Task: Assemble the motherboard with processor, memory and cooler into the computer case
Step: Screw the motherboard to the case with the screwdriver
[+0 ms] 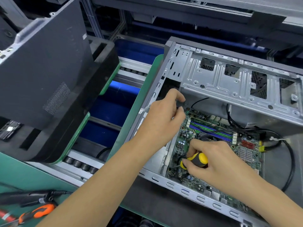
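Fingers [188, 163] of one right hand [218, 163] grip one screwdriver [196, 160] over one motherboard [246, 153]; left hand [162, 118] loosely curled.

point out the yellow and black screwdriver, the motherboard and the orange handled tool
screwdriver [198, 159], head view, on its handle
motherboard [246, 152], head view, on its right part
orange handled tool [43, 210], head view, on its orange handle

A yellow-and-black screwdriver [197, 159] is seen over the green motherboard [183, 145] with blue and green memory slots [211, 129]; the case [221, 79] is silver-grey, the mat [21, 174] green.
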Demonstrator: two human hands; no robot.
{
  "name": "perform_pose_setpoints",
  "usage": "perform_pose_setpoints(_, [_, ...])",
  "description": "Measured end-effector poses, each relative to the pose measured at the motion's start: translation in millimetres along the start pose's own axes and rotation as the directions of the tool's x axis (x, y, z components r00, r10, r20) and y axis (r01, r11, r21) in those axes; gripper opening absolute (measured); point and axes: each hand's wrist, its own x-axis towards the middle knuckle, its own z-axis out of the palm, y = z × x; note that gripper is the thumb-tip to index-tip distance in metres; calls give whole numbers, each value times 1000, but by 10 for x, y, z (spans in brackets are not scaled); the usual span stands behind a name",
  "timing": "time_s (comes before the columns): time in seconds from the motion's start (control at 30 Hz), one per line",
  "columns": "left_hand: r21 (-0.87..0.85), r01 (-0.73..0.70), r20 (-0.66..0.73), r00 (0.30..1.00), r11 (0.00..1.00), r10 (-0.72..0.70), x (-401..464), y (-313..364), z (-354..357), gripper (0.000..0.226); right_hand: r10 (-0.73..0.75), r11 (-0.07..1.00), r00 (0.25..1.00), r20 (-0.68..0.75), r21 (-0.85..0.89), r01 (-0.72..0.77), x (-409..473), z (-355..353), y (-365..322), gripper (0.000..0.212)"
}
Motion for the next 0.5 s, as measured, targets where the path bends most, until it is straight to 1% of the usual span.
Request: perform_pose_setpoints(0.5, [7,7,9,1000,1000,-7,7,7,-6,16,25,999,999,32,-31,-24,16,11,8,23])
